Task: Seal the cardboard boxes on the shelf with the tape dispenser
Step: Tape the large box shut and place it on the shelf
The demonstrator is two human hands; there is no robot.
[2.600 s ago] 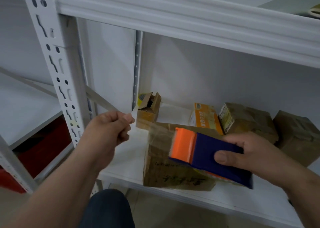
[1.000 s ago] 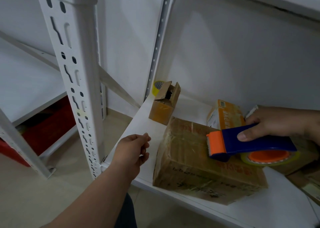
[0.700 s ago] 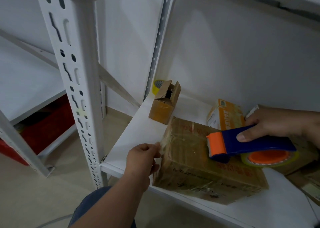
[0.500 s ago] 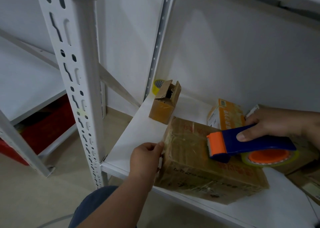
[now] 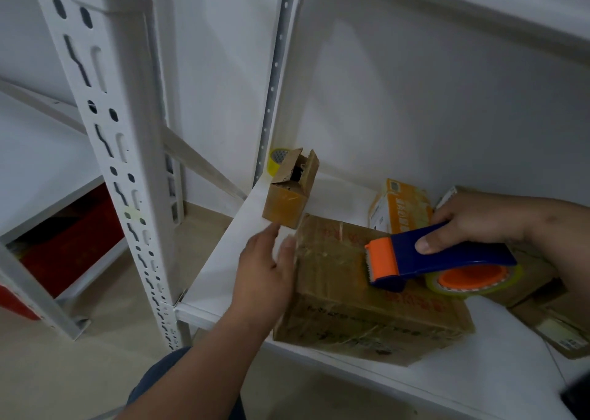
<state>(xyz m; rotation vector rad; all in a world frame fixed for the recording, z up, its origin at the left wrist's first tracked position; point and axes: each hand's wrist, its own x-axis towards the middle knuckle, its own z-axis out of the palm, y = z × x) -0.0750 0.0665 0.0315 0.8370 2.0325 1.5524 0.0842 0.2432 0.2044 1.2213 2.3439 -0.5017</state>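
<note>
The left hand (image 5: 266, 268), fingers straight, presses the left end of the long brown cardboard box (image 5: 360, 295); the blue-and-orange tape dispenser (image 5: 431, 264), gripped by the right hand (image 5: 475, 221), sits at three o'clock along its length.

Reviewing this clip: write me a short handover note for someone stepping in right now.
Left hand: fingers straight, pressing the tape end onto the left end of the large box.
Right hand: grips the tape dispenser above the box top.
Done: a clear strip runs from the dispenser across the box top to its left edge.
Left: press the strip flat, cut it, then tape the small open box at the back and check the other boxes on the shelf.
</note>
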